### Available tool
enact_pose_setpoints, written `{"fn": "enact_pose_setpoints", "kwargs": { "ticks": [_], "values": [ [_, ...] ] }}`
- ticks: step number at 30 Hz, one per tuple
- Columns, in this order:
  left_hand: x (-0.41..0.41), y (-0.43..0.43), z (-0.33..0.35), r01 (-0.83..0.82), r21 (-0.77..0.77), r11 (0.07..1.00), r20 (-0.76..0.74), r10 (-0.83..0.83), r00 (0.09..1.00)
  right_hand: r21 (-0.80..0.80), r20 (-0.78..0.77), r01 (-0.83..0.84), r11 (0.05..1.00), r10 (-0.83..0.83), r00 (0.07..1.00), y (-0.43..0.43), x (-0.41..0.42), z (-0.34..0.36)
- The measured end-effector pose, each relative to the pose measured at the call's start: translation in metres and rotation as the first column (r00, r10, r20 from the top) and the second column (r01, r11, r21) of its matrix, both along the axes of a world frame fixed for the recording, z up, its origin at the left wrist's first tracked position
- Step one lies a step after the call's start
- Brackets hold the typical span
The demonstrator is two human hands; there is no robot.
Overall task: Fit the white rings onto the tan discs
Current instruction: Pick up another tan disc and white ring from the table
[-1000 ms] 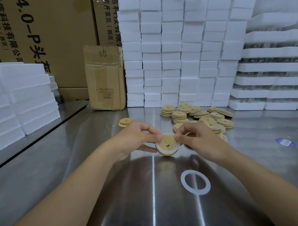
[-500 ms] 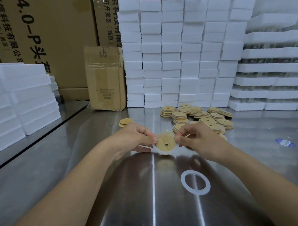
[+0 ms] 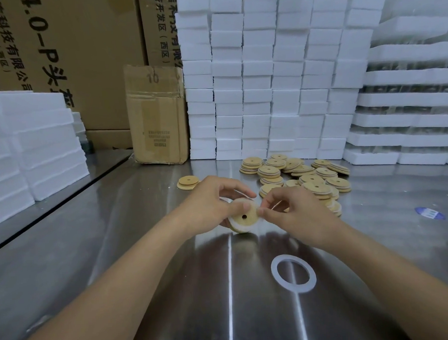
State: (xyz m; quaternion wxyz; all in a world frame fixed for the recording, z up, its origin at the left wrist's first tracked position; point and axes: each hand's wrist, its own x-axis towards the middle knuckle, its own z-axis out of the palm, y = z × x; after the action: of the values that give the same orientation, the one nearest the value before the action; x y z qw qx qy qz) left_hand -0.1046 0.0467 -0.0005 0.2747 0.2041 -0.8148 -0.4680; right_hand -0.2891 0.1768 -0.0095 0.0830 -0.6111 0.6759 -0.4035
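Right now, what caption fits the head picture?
Left hand and right hand work a white ring onto a tan disc.

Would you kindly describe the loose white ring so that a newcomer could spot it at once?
Start at the steel table, then look nearer the person than the tan disc being held. There, beside the right forearm, the loose white ring lies flat and alone. Unlike the discs piled farther back, it is an open white hoop with bare metal showing through.

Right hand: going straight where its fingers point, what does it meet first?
The right hand points at the tan disc, whose edge it pinches; the left hand probably lies just beyond.
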Motion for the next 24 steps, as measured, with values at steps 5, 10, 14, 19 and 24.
{"fn": "enact_pose_setpoints", "kwargs": {
  "ticks": [5,10,14,19,24],
  "values": [
    [0.003,-0.003,-0.004,-0.004,0.038,0.999,-0.008,0.004,1.000,0.094,0.022,-0.089,0.992,0.088,0.996,0.001,-0.005,0.000],
    [0.005,-0.005,-0.007,-0.008,0.100,0.995,-0.004,0.008,1.000,0.191,0.138,-0.183,0.964,0.158,0.978,0.003,-0.010,-0.002],
    [0.001,-0.003,-0.011,-0.010,0.139,0.990,-0.106,0.025,0.994,0.128,0.241,-0.158,0.979,0.123,0.963,0.002,-0.011,-0.004],
    [-0.007,0.006,-0.015,0.008,0.273,0.962,-0.255,0.064,0.965,0.032,0.406,-0.086,0.996,0.065,0.912,-0.002,-0.008,-0.002],
    [-0.012,0.010,-0.015,-0.009,0.223,0.975,-0.218,0.059,0.974,-0.105,0.427,-0.072,0.992,0.110,0.897,-0.004,-0.003,0.002]
  ]
}}
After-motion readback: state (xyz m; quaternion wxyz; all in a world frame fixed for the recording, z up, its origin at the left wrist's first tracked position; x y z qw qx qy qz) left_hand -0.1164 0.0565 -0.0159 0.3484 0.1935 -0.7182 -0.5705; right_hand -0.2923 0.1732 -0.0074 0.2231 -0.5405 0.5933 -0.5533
